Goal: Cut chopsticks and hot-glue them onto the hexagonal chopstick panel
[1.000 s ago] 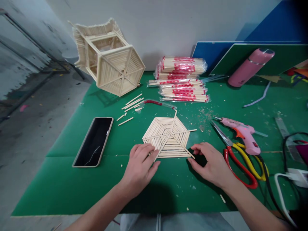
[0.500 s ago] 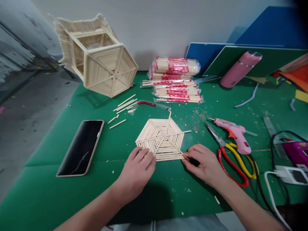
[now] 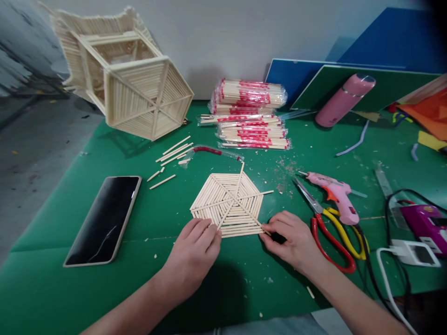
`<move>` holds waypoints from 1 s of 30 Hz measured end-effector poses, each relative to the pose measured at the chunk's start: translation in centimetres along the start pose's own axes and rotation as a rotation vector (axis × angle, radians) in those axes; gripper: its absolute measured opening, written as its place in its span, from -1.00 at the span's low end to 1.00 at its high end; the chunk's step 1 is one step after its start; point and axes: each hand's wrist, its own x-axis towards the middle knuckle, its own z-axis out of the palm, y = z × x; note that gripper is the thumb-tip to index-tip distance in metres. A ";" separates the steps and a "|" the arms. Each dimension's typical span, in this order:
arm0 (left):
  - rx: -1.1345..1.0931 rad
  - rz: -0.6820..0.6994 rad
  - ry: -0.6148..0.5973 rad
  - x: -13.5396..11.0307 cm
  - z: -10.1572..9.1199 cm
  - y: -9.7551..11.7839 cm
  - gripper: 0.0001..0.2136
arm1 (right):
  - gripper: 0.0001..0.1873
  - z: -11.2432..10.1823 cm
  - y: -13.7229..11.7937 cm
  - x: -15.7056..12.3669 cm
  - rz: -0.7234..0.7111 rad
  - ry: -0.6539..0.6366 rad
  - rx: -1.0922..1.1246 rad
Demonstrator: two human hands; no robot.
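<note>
A hexagonal panel of thin wooden sticks (image 3: 240, 228) lies flat on the green table, its rows laid between spokes that cross near the middle. Two spokes stick out past its edge, at the top and at the right. My left hand (image 3: 195, 251) has its fingers bent together over the lower left edge, hiding that part. At the lower right corner, my right hand (image 3: 291, 239) pinches the end of a spoke between thumb and fingers. Beyond the panel are several loose stick pieces (image 3: 174, 151) and a crumpled red and clear wrapper (image 3: 209, 150).
A stick-built lantern-like frame (image 3: 150, 100) stands at the back left, above a phone (image 3: 104, 218). Wrapped chopstick packs (image 3: 249, 114) are piled at the back. Scissors (image 3: 335, 232), a pink glue gun (image 3: 335, 190), cables and a pink bottle (image 3: 344, 102) occupy the right.
The view has shifted slightly, so most things appear farther left. Both hands keep the same hold on the panel, which shows no clear change.
</note>
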 end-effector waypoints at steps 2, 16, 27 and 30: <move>0.007 -0.001 0.005 0.0 0.0 0.0 -0.80 | -0.91 0.0 0.0 -0.2 0.000 0.007 -0.007; 0.043 0.010 0.039 0.0 0.4 0.0 -0.80 | -0.87 0.0 -0.5 -0.6 0.010 0.020 -0.030; 0.038 -0.016 0.065 0.0 0.5 0.1 -0.83 | -0.88 0.4 -0.7 -0.7 0.052 0.078 -0.001; 0.003 -0.027 0.086 0.0 0.4 0.1 -0.83 | -0.87 0.3 -0.8 -0.7 0.069 0.090 0.014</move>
